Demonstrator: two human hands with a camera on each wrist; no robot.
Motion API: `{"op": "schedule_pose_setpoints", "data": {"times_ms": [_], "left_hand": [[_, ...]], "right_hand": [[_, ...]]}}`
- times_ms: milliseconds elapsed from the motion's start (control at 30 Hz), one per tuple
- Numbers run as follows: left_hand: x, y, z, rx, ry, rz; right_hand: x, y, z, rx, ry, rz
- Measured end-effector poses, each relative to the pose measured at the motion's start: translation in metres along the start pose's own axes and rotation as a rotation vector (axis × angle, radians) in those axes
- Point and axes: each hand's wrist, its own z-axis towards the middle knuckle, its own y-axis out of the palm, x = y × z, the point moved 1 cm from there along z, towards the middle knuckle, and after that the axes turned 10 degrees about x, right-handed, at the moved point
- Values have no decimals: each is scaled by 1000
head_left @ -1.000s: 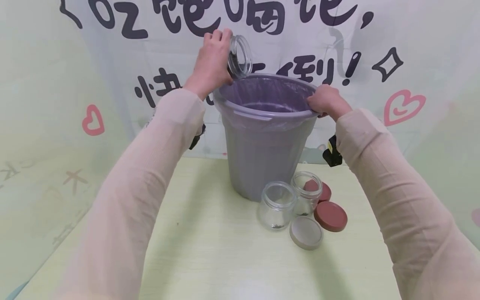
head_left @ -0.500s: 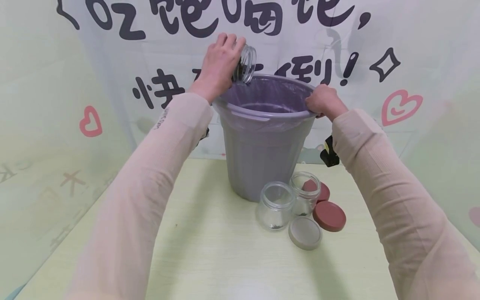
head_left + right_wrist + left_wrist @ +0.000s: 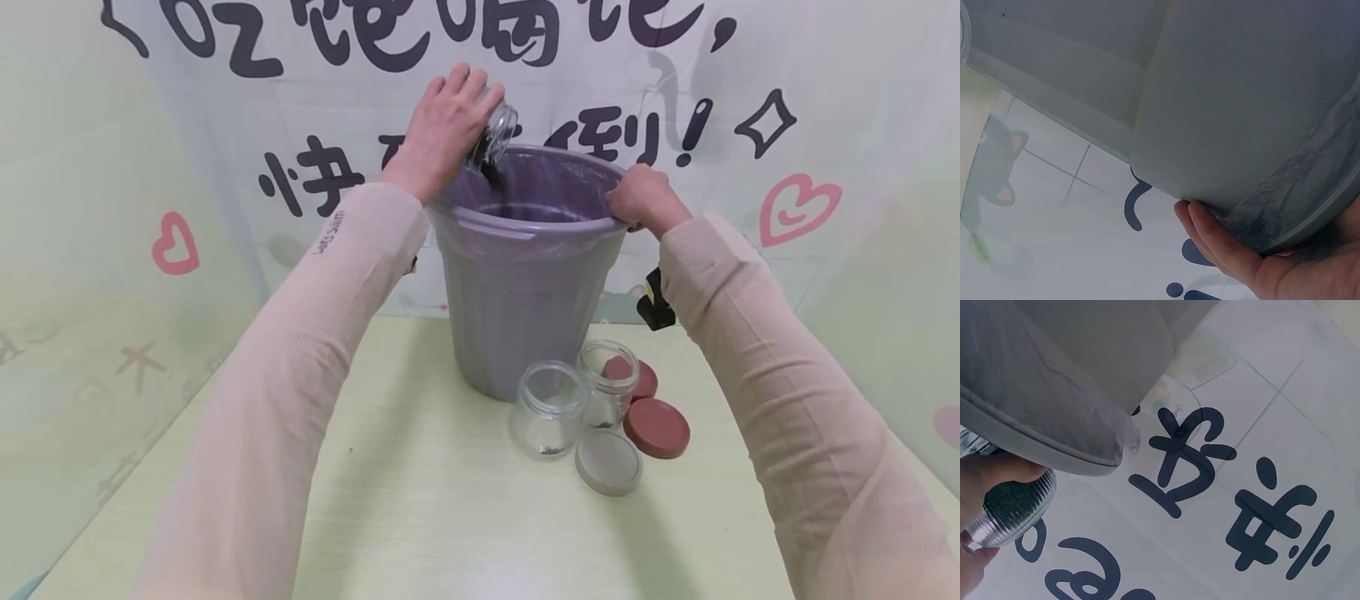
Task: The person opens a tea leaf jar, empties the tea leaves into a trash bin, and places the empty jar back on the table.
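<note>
My left hand (image 3: 446,125) grips a ribbed glass jar (image 3: 501,129), tipped mouth-down over the left side of a grey trash can (image 3: 525,312). Dark loose bits (image 3: 492,177) spill from its mouth into the can. In the left wrist view, the jar's ribbed bottom (image 3: 1019,509) shows between thumb and fingers, beside the can's rim (image 3: 1054,453). My right hand (image 3: 647,198) holds the can's right rim. The right wrist view has its fingers (image 3: 1219,244) against the outer wall, below the folded-over bin liner (image 3: 1297,175); the thumb is hidden.
Two uncapped glass jars (image 3: 550,412) (image 3: 609,387) with a few dark bits in them stand before the can. Beside them lie a grey lid (image 3: 609,462) and two red lids (image 3: 657,428) (image 3: 643,379). A white printed sheet (image 3: 330,100) hangs behind the pale table (image 3: 420,517).
My left hand has moved slightly right and turned the jar further mouth-down. Dark bits now fall from it into the trash can. The right hand has kept its hold on the rim.
</note>
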Motion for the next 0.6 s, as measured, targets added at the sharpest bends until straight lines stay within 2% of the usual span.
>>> {"op": "schedule_pose_setpoints", "data": {"times_ms": [167,600], "left_hand": [[0,-2,3,20,33,14],[4,-8,11,-1,121,69]], "right_hand": [[-1,-1,0,-2,-2,-8],[-1,0,-1,4,-14,-26]]}}
